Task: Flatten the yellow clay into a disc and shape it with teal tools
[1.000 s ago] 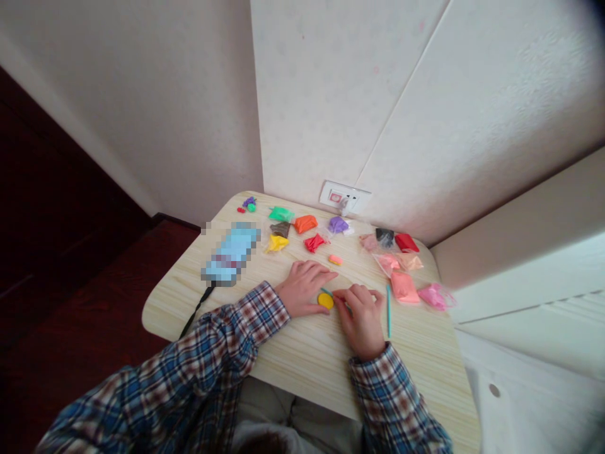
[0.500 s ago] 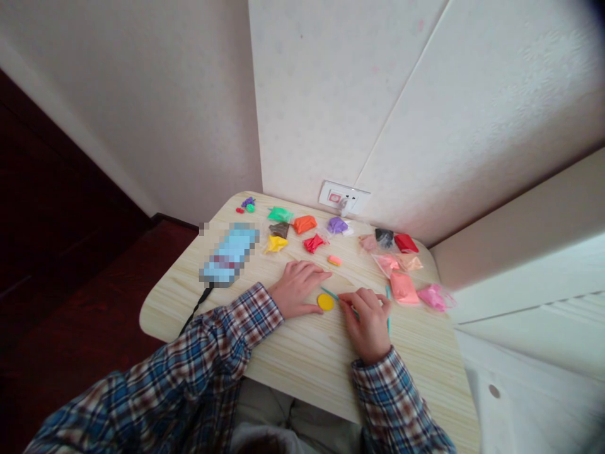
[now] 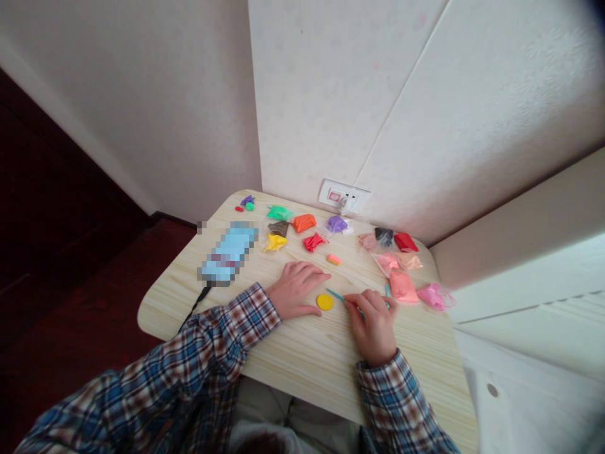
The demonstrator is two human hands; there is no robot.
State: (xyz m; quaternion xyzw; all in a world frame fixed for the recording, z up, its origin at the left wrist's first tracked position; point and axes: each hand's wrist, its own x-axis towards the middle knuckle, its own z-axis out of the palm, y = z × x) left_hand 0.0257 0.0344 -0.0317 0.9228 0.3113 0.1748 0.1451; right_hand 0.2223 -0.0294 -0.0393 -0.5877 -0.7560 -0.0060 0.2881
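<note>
A flat yellow clay disc (image 3: 324,302) lies on the pale wooden table between my hands. My left hand (image 3: 297,291) rests on the tabletop with its fingers stretched out, the thumb close to the disc's left edge. To the right of the disc, my right hand (image 3: 373,321) pinches a thin teal modelling tool (image 3: 335,294), whose tip points left, just above and right of the disc. Beside my right hand a second teal stick (image 3: 387,291) lies partly hidden. A small pink and yellow clay piece (image 3: 333,259) sits beyond the disc.
Bags of coloured clay line the back, including orange (image 3: 304,222), red (image 3: 312,242) and purple (image 3: 337,224); more, such as a coral bag (image 3: 403,287), lie right. A blurred phone (image 3: 229,253) with a cable is at left. Small clay shapes (image 3: 247,202) stand in the far left corner.
My right hand has shifted slightly to the right with the teal tool, so its tip is farther from the disc. My left hand stays nearly in place.
</note>
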